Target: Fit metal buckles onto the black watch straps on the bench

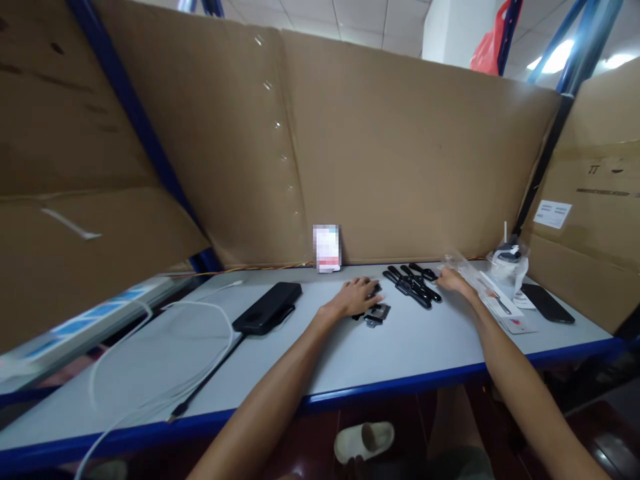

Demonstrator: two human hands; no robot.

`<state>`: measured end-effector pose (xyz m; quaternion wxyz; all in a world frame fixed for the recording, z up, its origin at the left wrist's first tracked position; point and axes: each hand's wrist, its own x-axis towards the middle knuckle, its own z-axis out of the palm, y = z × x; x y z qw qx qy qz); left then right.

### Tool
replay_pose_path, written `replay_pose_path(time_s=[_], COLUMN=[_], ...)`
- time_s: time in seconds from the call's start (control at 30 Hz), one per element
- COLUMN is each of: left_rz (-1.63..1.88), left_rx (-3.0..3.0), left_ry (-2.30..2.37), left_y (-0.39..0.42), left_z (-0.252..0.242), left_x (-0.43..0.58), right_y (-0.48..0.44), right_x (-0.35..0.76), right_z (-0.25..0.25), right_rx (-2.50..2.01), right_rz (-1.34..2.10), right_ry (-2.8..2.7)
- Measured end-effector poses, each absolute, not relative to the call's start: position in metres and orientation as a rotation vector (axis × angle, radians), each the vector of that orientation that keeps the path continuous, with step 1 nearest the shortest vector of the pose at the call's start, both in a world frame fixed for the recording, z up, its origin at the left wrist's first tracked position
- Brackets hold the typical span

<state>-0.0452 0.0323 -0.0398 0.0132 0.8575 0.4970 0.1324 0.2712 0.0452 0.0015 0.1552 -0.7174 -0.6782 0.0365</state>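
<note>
My left hand [356, 298] lies palm down with its fingers spread over a group of small flat dark pieces [379, 313], hiding part of them. To its right, several glossy black long-handled tools [414, 291] lie crossed in a loose pile; their exact kind does not show. At the pile's far right end, my right hand [453, 280] has its fingers closed around the end of one black tool [423, 271]. A clear plastic bag [467, 270] lies beside and behind that hand.
On the left are a black power bank [270, 307], white cables [200, 303] and a power strip [85, 323]. At the right stand a wrapped white cup [506, 267], printed packaging [500, 303] and a dark phone [547, 303]. A small card-like screen [327, 248] leans on the cardboard wall [400, 160].
</note>
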Motion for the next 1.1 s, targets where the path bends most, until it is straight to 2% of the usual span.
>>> replay_pose_path(time_s=[0.1,0.2,0.37,0.63,0.77,0.87,0.97,1.1], left_rz=[0.406,0.524,0.675,0.489,0.418,0.397,0.385,0.463], left_rx=[2.670,2.644,2.554,2.471,2.371,2.358,2.377,2.447], left_ry=[1.545,1.606,1.779,1.526,1.413,1.395,1.401,1.449], left_y=[0.032,0.037,0.050,0.047,0.039,0.037,0.038,0.038], left_z=[-0.043,-0.041,-0.036,-0.016,-0.009,-0.012,-0.017,-0.023], left_x=[-0.043,-0.049,-0.069,-0.078,-0.080,-0.081,-0.079,-0.073], right_y=[0.042,0.037,0.028,0.011,0.019,0.029,0.035,0.034], right_x=[0.265,0.248,0.208,0.195,0.203,0.206,0.207,0.208], right_z=[0.010,0.015,0.005,-0.010,-0.011,-0.009,-0.006,0.000], right_rx=[-2.089,-1.863,-1.500,-1.547,-1.419,-1.385,-1.335,-1.061], right_rz=[0.017,-0.051,0.290,0.077,0.094,0.358,0.827,1.284], right_ry=[-1.858,-1.774,-1.906,-2.153,-1.973,-1.666,-1.313,-1.021])
